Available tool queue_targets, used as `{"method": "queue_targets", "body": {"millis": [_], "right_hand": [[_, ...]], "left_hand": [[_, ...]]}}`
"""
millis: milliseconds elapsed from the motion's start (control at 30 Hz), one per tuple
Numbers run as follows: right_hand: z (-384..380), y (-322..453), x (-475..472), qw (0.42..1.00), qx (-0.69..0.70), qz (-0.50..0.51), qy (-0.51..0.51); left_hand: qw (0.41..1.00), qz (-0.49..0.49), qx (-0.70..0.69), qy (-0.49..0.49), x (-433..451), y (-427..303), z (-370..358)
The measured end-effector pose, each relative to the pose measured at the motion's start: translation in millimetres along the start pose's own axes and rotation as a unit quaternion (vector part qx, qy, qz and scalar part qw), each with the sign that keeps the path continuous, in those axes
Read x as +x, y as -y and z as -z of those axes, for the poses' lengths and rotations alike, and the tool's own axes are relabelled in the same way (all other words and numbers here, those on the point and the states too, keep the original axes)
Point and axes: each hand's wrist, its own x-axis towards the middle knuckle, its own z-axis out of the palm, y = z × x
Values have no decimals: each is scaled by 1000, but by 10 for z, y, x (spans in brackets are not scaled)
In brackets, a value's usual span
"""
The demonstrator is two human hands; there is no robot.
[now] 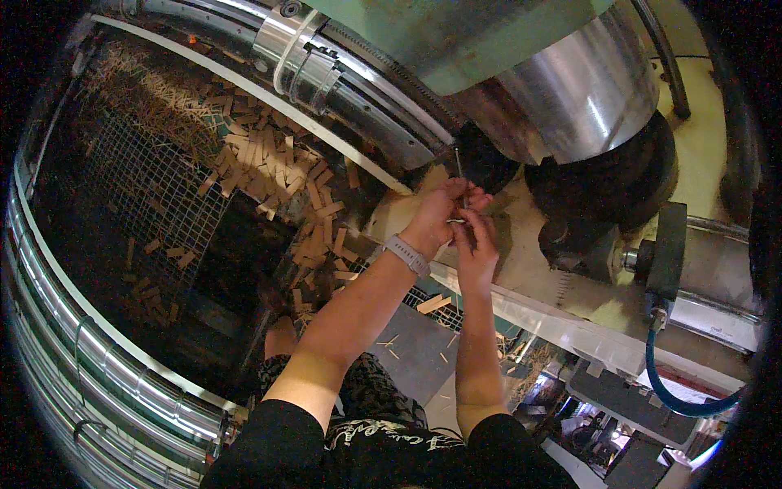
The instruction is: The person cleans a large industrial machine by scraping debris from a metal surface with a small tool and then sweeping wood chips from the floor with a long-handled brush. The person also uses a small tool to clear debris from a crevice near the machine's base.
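My left hand, with a watch on a grey band at its wrist, is closed around a thin metal rod. The rod sticks up past the fingers; its kind is unclear. My right hand meets the left one, fingertips bent in toward the rod's lower end. Something small and pale shows between the hands, too small to name. Whether the right fingers grip it is hidden. Both hands are over the cream-painted machine bed, just below the end of a steel shaft.
A large steel cylinder stands beyond my hands. To the right, a dark bracket carries a blue hose. Flat brown offcut strips heap at the left beside a wire mesh. Shiny rollers curve along the lower left.
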Motion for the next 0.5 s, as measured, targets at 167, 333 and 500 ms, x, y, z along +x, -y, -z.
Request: {"method": "queue_targets", "body": {"millis": [167, 333, 500], "right_hand": [[4, -18, 32, 1000, -24, 18, 3], [-54, 20, 123, 1000, -14, 14, 19], [-267, -82, 96, 994, -64, 62, -63]], "left_hand": [[999, -8, 11, -40, -80, -39, -134], [999, 2, -27, -17, -77, -143, -105], [999, 31, -25, 3, -44, -185, -26]]}}
